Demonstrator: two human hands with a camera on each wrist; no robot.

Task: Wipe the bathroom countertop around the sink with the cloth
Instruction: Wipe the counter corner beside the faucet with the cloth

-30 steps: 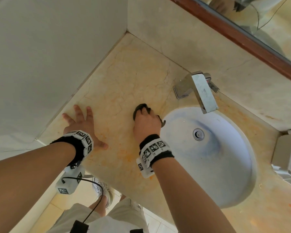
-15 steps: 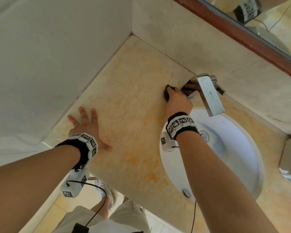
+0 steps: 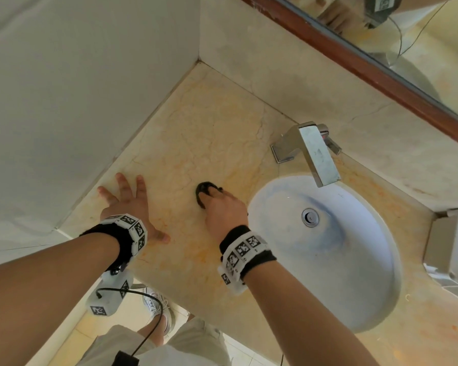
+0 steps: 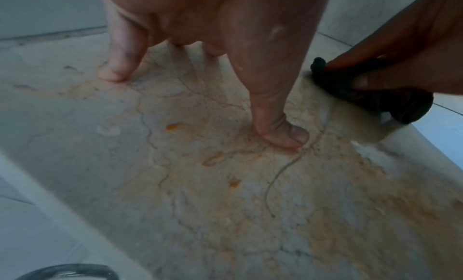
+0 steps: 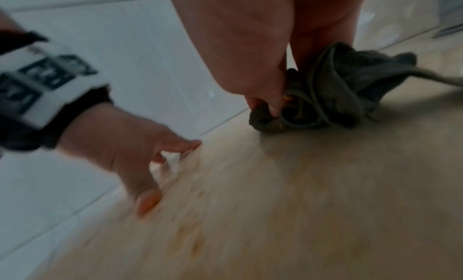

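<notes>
Head view: right hand (image 3: 224,207) at centre frame, fingers curled onto a small dark bunched cloth (image 3: 202,190) lying on the beige marble countertop (image 3: 204,133), just left of the white oval sink (image 3: 354,286) rim.
Cloth vs fingers: only a dark crescent of cloth shows beyond the fingertips in the head view; the rest sits under the hand.
Right wrist view: thumb and fingers (image 5: 265,98) pinch into the grey-black wad (image 5: 333,90), pressing it to the counter (image 5: 300,195); a loose tail of cloth trails toward the right edge.
Left wrist view: cloth (image 4: 363,90) at right edge, under the right hand's fingers (image 4: 360,82), touching the counter (image 4: 175,185) next to the pale sink rim (image 4: 438,145).
Left hand: (image 3: 128,204) lower left of the head view, fingers spread and straight, flat on the counter near the white wall (image 3: 64,88); holds nothing. Thumb tip (image 4: 283,134) planted on the stone.
Left hand, right wrist view: (image 5: 120,141) at left, fingertips on the counter.
Fixtures: chrome square faucet (image 3: 315,151) upper right of the cloth, well apart from it; wood-framed mirror (image 3: 381,67) top right.
Hard to read: both wrist views dim and motion-blurred; cloth weave and counter stains smeared. Grey box (image 3: 450,247) at right edge cut off, can't identify.
</notes>
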